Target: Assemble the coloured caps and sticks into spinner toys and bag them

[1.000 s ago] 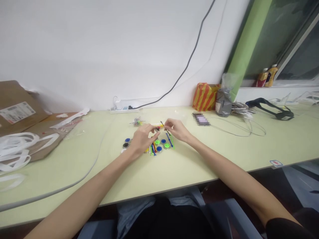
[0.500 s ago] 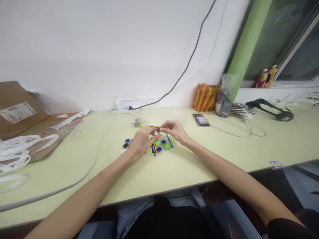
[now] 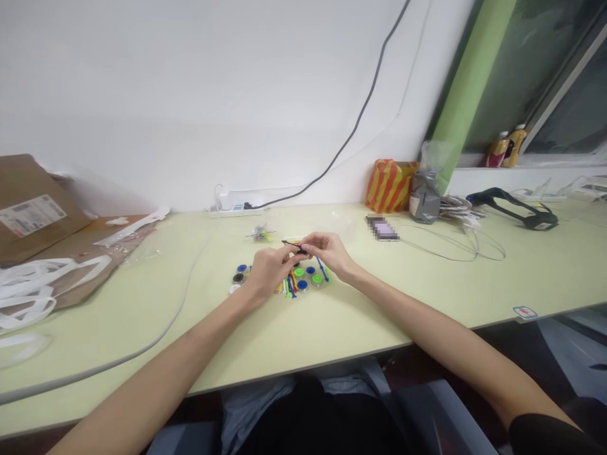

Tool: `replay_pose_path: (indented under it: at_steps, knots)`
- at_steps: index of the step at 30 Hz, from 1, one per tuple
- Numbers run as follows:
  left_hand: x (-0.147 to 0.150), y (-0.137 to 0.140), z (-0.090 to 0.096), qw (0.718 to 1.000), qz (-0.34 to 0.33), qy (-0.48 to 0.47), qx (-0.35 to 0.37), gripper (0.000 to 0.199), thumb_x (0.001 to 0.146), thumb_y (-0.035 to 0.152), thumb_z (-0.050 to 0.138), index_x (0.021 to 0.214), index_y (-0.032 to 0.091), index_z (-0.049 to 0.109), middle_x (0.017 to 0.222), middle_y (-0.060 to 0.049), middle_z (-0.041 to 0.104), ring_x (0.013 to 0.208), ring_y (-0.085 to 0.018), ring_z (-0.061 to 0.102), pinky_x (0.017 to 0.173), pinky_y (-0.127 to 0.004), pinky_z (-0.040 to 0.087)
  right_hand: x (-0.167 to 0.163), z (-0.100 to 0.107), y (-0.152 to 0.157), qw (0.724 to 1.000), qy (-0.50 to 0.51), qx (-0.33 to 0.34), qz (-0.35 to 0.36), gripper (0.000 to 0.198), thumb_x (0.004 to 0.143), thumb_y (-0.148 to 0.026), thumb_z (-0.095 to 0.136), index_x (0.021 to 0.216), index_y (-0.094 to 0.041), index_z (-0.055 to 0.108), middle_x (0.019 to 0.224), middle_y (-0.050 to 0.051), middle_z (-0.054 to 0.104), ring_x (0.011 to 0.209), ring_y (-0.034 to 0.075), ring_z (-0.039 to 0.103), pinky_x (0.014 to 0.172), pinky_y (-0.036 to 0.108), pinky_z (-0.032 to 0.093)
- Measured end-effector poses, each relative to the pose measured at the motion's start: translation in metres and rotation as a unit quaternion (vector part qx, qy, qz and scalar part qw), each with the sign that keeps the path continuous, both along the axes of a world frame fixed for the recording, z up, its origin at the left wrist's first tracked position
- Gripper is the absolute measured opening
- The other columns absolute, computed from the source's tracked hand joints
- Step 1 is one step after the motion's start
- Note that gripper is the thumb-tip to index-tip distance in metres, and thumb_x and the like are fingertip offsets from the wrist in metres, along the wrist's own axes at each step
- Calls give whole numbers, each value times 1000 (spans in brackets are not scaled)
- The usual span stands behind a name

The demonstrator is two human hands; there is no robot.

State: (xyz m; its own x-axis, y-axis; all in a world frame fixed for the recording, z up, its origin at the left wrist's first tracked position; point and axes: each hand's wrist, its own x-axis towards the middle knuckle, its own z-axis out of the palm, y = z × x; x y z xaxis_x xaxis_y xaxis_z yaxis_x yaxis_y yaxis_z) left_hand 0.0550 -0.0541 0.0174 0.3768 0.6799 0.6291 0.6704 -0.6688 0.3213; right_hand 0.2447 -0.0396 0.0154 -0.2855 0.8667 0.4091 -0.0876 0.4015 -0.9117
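Observation:
Both my hands meet above a small pile of coloured plastic parts (image 3: pixel 303 278) on the pale green table (image 3: pixel 332 316). My right hand (image 3: pixel 327 251) pinches a thin black stick (image 3: pixel 293 244) that points left. My left hand (image 3: pixel 268 268) has its fingers closed at the stick's near end, and what is between its fingertips is too small to make out. Under the hands lie round blue and green discs (image 3: pixel 307 273) and thin coloured sticks (image 3: pixel 290 285). A small assembled piece of sticks (image 3: pixel 260 234) lies just beyond.
A white power strip (image 3: pixel 234 207) and grey cable (image 3: pixel 351 129) run along the wall. A phone (image 3: pixel 382 227), a striped orange bag (image 3: pixel 389 184), a grey pouch (image 3: pixel 424 194) and wires (image 3: pixel 455 243) lie right. Cardboard (image 3: pixel 33 208) and white straps (image 3: pixel 28 284) lie left.
My right hand has moved left toward my left hand, and the black stick has turned from tilted upright to lying level, pointing left. Both hands are now closer together.

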Motion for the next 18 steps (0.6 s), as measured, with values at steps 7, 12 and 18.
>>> replay_pose_path:
  at_steps: [7,12,18]
  knots:
    - [-1,3,-5,999,-1,-4,50,37,97,50,55,92,21,77,49,3,60,44,-11,50,53,-25,33,2,7,-4,1000,-6,-2,26,34,77,-48,77,88,-16,71,83,5,72,69,14,61,65,28,49]
    - [0,2,-5,995,5,-20,95,35,97,48,58,90,19,78,48,4,58,42,-8,48,51,-23,32,2,9,-5,999,-1,-4,36,34,78,-47,77,89,-15,73,85,6,72,70,14,61,65,28,50]
    - [-1,1,-4,993,12,-26,113,31,94,45,63,88,19,77,54,3,63,47,-9,54,53,-22,36,3,12,-7,999,6,1,39,34,80,-47,75,92,-15,74,86,5,71,71,14,61,68,29,51]
